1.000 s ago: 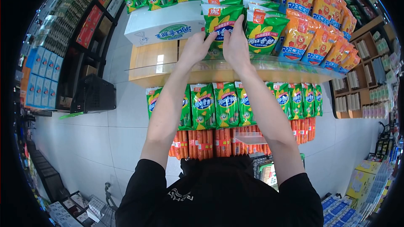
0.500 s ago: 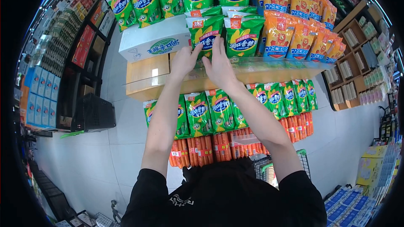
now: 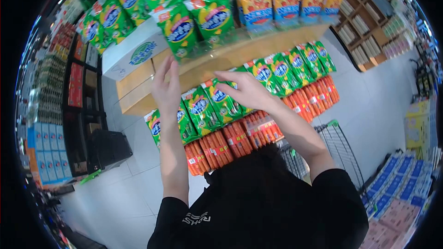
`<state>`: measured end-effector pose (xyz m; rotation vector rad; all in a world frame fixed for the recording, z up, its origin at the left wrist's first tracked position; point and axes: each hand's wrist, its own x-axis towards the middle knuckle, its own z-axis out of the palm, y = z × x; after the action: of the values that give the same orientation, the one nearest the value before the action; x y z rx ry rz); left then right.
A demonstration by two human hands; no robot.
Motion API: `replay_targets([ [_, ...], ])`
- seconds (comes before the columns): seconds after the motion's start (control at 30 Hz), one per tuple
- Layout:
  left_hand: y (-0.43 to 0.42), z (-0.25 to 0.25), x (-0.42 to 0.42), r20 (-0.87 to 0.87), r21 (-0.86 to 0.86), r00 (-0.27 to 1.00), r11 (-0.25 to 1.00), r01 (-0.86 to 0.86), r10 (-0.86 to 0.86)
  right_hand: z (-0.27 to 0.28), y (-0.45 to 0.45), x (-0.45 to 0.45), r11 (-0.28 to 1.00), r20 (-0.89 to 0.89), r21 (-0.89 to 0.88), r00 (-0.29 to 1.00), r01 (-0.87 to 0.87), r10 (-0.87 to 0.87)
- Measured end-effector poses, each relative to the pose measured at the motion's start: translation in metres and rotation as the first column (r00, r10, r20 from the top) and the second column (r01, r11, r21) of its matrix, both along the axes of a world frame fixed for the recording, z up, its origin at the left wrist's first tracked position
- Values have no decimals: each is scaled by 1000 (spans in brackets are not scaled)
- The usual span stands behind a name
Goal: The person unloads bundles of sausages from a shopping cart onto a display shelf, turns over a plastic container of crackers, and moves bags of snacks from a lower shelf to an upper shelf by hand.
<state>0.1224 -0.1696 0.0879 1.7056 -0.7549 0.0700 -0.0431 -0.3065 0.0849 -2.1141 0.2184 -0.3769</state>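
My left hand (image 3: 166, 87) is raised over the front of the wooden shelf (image 3: 210, 67), fingers pointing up and nothing in them. Just beyond its fingertips stands a green bag of corn sausages (image 3: 179, 32), with a second green bag (image 3: 212, 16) beside it on the right. My right hand (image 3: 247, 90), also without anything in it, hovers above the lower row of green bags (image 3: 200, 110), thumb and fingers apart. My right forearm hides part of that row.
Orange bags (image 3: 254, 4) stand upright at the right of the upper shelf. A white carton (image 3: 138, 53) lies left of the hands. Red-orange sausage packs (image 3: 212, 150) line the lowest level. A wire cart (image 3: 339, 147) stands at my right, and a black bin (image 3: 110, 150) at left.
Both hands have come away from the upper green bags, back toward me, and spread farther apart. The view has turned and shifted, so the shelf appears tilted.
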Motion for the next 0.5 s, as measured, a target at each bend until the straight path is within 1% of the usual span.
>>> replay_targets([
  [0.03, 5, -3, -21, 43, -61, 999, 998, 15, -12, -3, 0, -16, 997, 7, 75, 999, 31, -32],
  [0.1, 18, 0, -74, -139, -74, 983, 991, 113, -122, -9, -2, -43, 974, 34, 212, 996, 75, -84],
  [0.13, 25, -6, -95, -187, -118, 957, 972, 203, -222, -16, -2, -56, 952, 63, 284, 988, 116, -140],
  [0.17, 31, -10, -115, -229, -166, 922, 946, 280, -313, -21, -1, -69, 913, 79, 375, 975, 162, -205],
  [0.23, 42, -26, -147, -268, -190, 841, 881, 432, -470, -26, -2, -96, 811, 107, 542, 939, 220, -327],
  [0.27, 49, -31, -159, -314, -155, 782, 842, 518, -539, -29, -2, -111, 788, 101, 559, 923, 256, -372],
  [0.3, 55, -35, -168, -362, -124, 716, 793, 597, -596, -33, -2, -125, 733, 67, 609, 901, 303, -428],
  [0.4, 66, -46, -182, -505, -64, 613, 734, 676, -608, -48, -2, -161, 550, -45, 727, 827, 412, -560],
  [0.5, 59, -49, -182, -581, -113, 592, 775, 621, -559, -74, -8, -187, 498, -99, 738, 803, 456, -588],
])
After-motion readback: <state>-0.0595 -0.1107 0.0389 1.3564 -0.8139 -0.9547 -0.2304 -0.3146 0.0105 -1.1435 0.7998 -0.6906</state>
